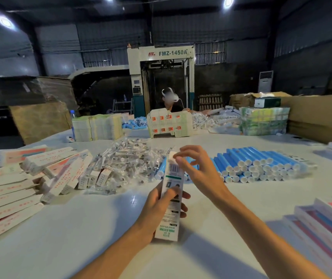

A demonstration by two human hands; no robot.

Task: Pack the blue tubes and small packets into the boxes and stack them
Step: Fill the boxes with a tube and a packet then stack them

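Observation:
My left hand (162,206) grips a long white box (170,198) with green print around its middle, holding it nearly upright over the white table (100,228). My right hand (197,170) is at the box's top end, fingers pinching the end flap. Behind my hands lies a heap of clear small packets (127,162). To the right, a neat pile of blue tubes (261,164) with white caps lies on the table. One more blue tube (162,168) rests just left of the box top.
Packed white boxes with red print (10,194) are piled at the left. Flat box stacks (326,224) sit at the right edge. Across the table a person sits behind folded cartons (169,122), paper stacks (98,126) and wrapped bundles (263,120).

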